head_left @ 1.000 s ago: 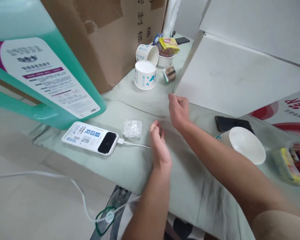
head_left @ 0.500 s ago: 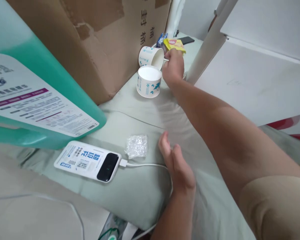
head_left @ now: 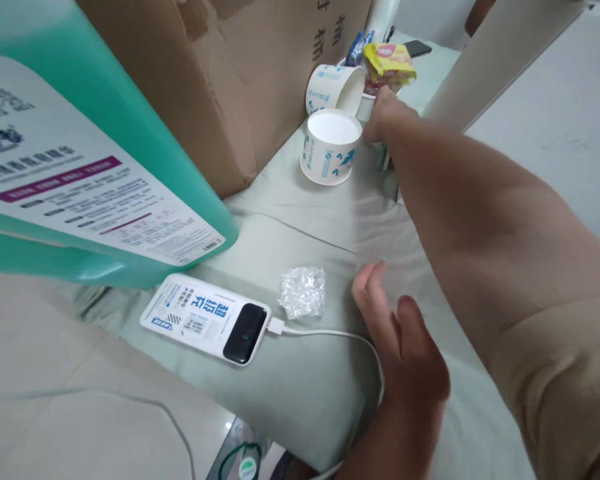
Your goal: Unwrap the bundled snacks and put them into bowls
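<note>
So, biggest thing first: pale green cloth (head_left: 305,383) covers the whole surface, soft and a bit wrinkled. A plain brown cardboard carton (head_left: 260,87) with tape patches and dark printed characters sits at the back. On the right there's a smooth white panel (head_left: 550,127). Left side is a chunky plastic jug (head_left: 90,160), see-through enough to show green liquid inside, with a big white and purple label.

Hands next. The right hand (head_left: 393,117) is stretched out by the white snack tub (head_left: 366,108), fingers curled down. Fingertips are hidden, so I can't tell whether they're pinching anything. The left hand (head_left: 400,333) is loosely spread over the cloth, thumb away from the half-bent fingers.

That tub is at the back beside the carton, round and white, partly blocked by the hand. It's heaped with a shiny yellow packet (head_left: 390,61) on top and something reddish in clear wrap below. Just in front are two paper cups with blue leaf prints: a tipped cup (head_left: 330,87) on its side, and an upright cup (head_left: 330,150), white inside.

Smaller stuff: a flat white power bank (head_left: 205,320) with rounded corners and a glossy black display, a crinkly clear packet (head_left: 303,293) beside it, and a thin white cable (head_left: 335,332) plugged in and curving behind the left wrist.
</note>
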### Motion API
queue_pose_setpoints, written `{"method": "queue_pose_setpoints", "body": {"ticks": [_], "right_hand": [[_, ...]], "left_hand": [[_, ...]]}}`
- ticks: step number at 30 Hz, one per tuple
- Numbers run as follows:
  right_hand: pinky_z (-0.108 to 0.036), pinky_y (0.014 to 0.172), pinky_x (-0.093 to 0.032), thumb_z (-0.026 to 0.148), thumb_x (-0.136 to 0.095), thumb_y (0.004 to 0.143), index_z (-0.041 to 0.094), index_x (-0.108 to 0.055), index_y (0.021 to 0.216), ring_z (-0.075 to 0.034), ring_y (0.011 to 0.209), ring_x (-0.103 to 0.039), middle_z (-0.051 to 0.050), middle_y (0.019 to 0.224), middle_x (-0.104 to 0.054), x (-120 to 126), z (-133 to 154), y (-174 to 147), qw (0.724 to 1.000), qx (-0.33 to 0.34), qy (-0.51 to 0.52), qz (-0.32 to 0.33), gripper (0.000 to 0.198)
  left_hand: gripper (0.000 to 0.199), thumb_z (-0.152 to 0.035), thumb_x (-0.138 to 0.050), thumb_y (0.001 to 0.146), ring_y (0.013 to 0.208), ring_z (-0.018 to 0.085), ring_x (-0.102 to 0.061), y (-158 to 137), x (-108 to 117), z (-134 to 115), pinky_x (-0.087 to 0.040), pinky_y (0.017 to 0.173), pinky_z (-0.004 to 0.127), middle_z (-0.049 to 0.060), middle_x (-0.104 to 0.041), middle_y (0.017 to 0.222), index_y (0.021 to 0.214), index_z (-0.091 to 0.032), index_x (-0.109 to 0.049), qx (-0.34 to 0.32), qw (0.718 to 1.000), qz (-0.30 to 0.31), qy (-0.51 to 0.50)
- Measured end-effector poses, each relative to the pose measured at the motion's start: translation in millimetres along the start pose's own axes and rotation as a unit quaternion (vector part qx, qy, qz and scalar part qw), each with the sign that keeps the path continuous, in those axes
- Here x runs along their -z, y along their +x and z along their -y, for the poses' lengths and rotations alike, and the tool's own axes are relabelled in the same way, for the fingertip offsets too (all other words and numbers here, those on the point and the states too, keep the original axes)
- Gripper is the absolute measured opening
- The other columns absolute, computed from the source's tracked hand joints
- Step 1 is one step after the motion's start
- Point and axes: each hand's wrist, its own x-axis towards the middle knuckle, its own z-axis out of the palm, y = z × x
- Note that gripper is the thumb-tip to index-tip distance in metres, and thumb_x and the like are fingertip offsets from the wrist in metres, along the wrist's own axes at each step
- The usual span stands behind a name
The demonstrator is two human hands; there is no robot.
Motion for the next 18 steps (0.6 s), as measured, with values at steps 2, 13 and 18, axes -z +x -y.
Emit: {"method": "queue_pose_setpoints", "body": {"ticks": [2, 13, 18], "right_hand": [[-0.045, 0.104, -0.033, 0.002, -0.076, 0.068, 0.016, -0.045, 0.075, -0.025, 0.133, -0.05, -0.027, 0.143, -0.048, 2, 3, -8, 1.0, 0.029, -0.008, -0.006, 0.035], [-0.052, 0.104, -0.034, 0.017, -0.066, 0.086, 0.022, -0.029, 0.067, -0.029, 0.127, -0.057, -0.029, 0.13, -0.062, 11, 15, -51, 0.991, 0.097, -0.089, 0.027, 0.041], [-0.05, 0.101, -0.036, 0.029, -0.057, 0.097, 0.011, -0.051, 0.08, -0.031, 0.127, -0.058, -0.026, 0.131, -0.062, 11, 18, -75, 0.983, 0.12, -0.126, 0.06, 0.025]], "left_hand": [[0.043, -0.023, -0.047, 0.089, 0.148, 0.026, -0.039, 1, 1, -2, -0.029, 0.127, 0.043, 0.006, -0.05, 0.153, 0.128, -0.028, -0.065, 0.005, 1.0, 0.001, 0.004], [0.04, -0.023, -0.047, 0.087, 0.146, 0.025, -0.042, 1, 0, -13, -0.031, 0.125, 0.038, 0.01, -0.053, 0.147, 0.123, -0.024, -0.065, 0.002, 1.0, -0.012, -0.01], [0.04, -0.025, -0.048, 0.087, 0.149, 0.026, -0.038, -1, 1, -14, -0.033, 0.124, 0.037, 0.008, -0.051, 0.15, 0.125, -0.026, -0.063, 0.011, 1.0, -0.016, -0.01]]}}
